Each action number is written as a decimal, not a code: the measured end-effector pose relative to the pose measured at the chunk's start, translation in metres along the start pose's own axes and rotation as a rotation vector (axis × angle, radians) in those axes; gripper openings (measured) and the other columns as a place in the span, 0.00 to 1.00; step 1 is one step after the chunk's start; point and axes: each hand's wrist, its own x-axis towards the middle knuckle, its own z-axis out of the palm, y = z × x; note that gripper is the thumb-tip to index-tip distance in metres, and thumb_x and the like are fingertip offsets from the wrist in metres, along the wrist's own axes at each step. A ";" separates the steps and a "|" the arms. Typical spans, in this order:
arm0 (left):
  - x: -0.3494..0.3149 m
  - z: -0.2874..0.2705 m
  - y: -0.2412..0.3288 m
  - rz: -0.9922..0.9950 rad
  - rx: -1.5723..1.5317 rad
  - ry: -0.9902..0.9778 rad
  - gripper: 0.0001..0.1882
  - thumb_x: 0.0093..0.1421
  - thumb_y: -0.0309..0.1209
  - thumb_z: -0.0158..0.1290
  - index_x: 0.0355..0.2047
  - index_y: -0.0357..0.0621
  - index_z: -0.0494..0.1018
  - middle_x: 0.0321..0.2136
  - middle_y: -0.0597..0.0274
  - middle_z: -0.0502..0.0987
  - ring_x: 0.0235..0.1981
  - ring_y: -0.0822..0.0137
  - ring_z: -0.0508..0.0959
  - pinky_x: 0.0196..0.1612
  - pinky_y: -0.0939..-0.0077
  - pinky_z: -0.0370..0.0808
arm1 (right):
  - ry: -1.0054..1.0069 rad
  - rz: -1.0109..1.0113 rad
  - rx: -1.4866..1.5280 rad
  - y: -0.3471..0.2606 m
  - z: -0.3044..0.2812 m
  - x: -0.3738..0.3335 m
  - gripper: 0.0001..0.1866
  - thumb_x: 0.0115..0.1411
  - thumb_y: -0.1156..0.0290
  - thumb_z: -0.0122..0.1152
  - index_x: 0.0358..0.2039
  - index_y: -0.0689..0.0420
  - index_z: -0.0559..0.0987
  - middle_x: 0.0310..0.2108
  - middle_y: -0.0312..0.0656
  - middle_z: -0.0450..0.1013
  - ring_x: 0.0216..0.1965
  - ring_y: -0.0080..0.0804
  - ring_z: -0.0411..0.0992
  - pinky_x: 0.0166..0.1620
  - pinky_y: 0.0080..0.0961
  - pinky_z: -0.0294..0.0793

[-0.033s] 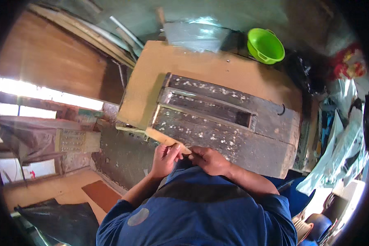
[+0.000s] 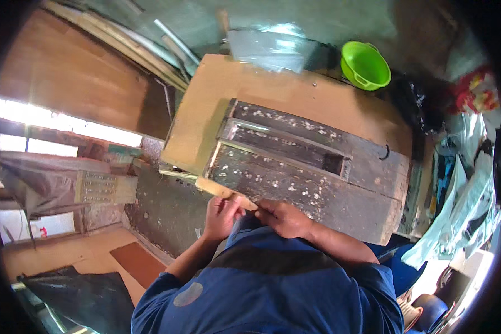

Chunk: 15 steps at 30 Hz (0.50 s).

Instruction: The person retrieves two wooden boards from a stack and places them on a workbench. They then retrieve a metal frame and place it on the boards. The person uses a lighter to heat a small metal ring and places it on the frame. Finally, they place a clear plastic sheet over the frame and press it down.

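A short, pale strip of wood (image 2: 211, 187) slants in front of my body, at the near left corner of a dark, white-spotted wooden workbench top (image 2: 250, 167). My left hand (image 2: 221, 217) pinches the strip from below, thumb on its upper face. At the strip's lower right end, my right hand (image 2: 286, 219) is closed with thumb and fingers together on its tip. The undersides of the fingers are hidden. A long slot (image 2: 284, 146) with a dark square hole at its right end runs through the bench top.
Behind the bench top lies a tan board (image 2: 200, 106). A green basin (image 2: 366, 67) and clear plastic sheeting (image 2: 267, 49) are at the back. Long wooden strips (image 2: 117, 47) lean at the far left. Pale plastic bags (image 2: 456, 206) hang at the right.
The view has shifted slightly, and the strip has tilted a little between my hands. Both hands keep their hold.
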 end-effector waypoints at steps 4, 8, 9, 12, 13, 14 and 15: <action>-0.013 -0.049 -0.007 0.055 -0.308 0.534 0.11 0.67 0.35 0.47 0.34 0.43 0.74 0.26 0.65 0.76 0.21 0.78 0.71 0.24 0.82 0.65 | -0.123 -0.018 -0.170 -0.018 0.005 0.022 0.14 0.68 0.60 0.46 0.44 0.55 0.74 0.40 0.53 0.75 0.45 0.56 0.73 0.46 0.46 0.71; -0.019 -0.110 -0.014 0.267 0.058 0.667 0.11 0.67 0.34 0.49 0.38 0.40 0.74 0.31 0.64 0.77 0.28 0.73 0.74 0.31 0.80 0.69 | -0.131 -0.003 -0.375 -0.024 0.004 0.029 0.13 0.67 0.62 0.46 0.45 0.54 0.74 0.42 0.50 0.75 0.45 0.53 0.73 0.47 0.47 0.72; -0.019 -0.106 0.006 0.282 0.266 0.640 0.10 0.66 0.34 0.49 0.39 0.40 0.74 0.32 0.64 0.77 0.31 0.71 0.75 0.34 0.78 0.71 | -0.111 -0.006 -0.432 -0.024 0.004 0.030 0.13 0.67 0.62 0.46 0.45 0.54 0.74 0.42 0.50 0.75 0.46 0.52 0.73 0.48 0.47 0.73; -0.010 -0.096 0.024 0.465 0.774 0.257 0.11 0.62 0.35 0.54 0.41 0.42 0.75 0.36 0.55 0.78 0.39 0.56 0.78 0.43 0.64 0.74 | -0.097 -0.120 -0.515 -0.019 0.007 0.038 0.12 0.65 0.64 0.47 0.44 0.53 0.74 0.43 0.48 0.75 0.45 0.51 0.74 0.48 0.48 0.73; -0.004 -0.078 0.036 0.522 0.923 0.089 0.12 0.60 0.36 0.56 0.40 0.44 0.75 0.37 0.51 0.79 0.38 0.52 0.79 0.43 0.61 0.74 | -0.098 -0.128 -0.534 -0.022 0.007 0.041 0.12 0.65 0.65 0.48 0.44 0.53 0.74 0.43 0.48 0.75 0.46 0.51 0.74 0.48 0.48 0.73; 0.000 -0.068 0.040 0.408 0.986 -0.087 0.12 0.60 0.38 0.56 0.39 0.44 0.75 0.36 0.50 0.78 0.37 0.50 0.78 0.41 0.59 0.74 | -0.093 -0.138 -0.551 -0.026 0.006 0.043 0.12 0.64 0.65 0.48 0.44 0.53 0.74 0.43 0.48 0.75 0.46 0.51 0.74 0.48 0.48 0.73; 0.003 -0.059 0.043 0.290 1.044 -0.261 0.13 0.59 0.40 0.56 0.38 0.44 0.75 0.35 0.49 0.78 0.36 0.48 0.78 0.40 0.58 0.74 | -0.089 -0.148 -0.567 -0.030 0.004 0.045 0.11 0.64 0.66 0.48 0.44 0.53 0.74 0.44 0.47 0.75 0.46 0.50 0.74 0.48 0.48 0.73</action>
